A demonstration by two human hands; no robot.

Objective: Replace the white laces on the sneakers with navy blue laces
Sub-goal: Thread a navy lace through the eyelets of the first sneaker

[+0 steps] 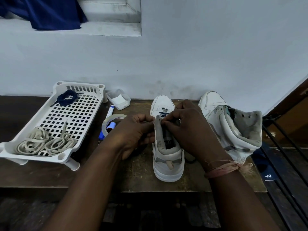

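Observation:
A white sneaker (167,157) stands on the wooden table with its heel toward me. A navy blue lace (163,113) crosses its lowest eyelets. My left hand (133,132) grips the sneaker's left eyelet flap. My right hand (188,129) pinches at an eyelet on the upper, fingers curled; the lace end there is hidden. A second white sneaker (233,127) with no lace stands to the right. A white perforated tray (55,124) on the left holds the removed white laces (45,144) and a coiled navy lace (66,98).
A roll of clear tape (113,120), a blue-capped marker (110,110), a blue tool (102,135) and a small plastic container (118,99) lie between the tray and the sneaker. The wall stands close behind. Black rods (283,144) run along the right.

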